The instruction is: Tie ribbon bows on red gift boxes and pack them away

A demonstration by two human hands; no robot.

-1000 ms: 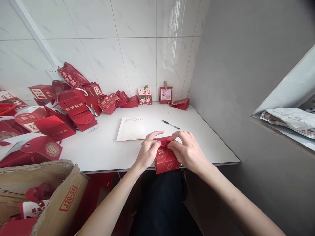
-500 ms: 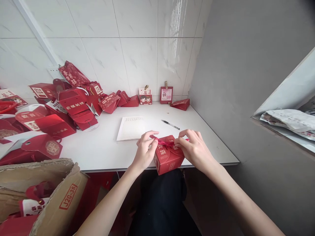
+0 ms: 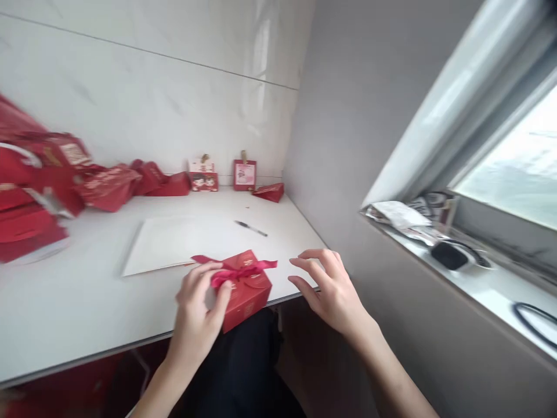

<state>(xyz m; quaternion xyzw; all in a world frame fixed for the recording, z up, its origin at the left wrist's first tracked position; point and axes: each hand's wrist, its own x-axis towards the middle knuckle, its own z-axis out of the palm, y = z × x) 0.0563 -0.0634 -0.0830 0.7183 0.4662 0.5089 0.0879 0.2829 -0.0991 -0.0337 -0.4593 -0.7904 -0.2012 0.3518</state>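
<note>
I have the red box (image 3: 243, 305) at the near edge of the white table (image 3: 108, 302), one lower corner showing past that edge, with a magenta ribbon (image 3: 250, 270) bowed across its top. My left hand (image 3: 220, 276) is at the box's left end, thumb and fingertips curled over the ribbon's left loop; blur keeps me from telling whether they pinch it. The box lies to the right of that grip. My right hand (image 3: 290, 270) is apart from the box, by the table's near right side, fingers and thumb spread with nothing between them, facing the ribbon's right tail. Farther out, a white notebook (image 3: 156, 247) lies mid-table, left of a pen (image 3: 251, 227). Two small picture boxes (image 3: 244, 175) stand at the table's back, and red boxes (image 3: 26, 226) crowd its left side.
</note>
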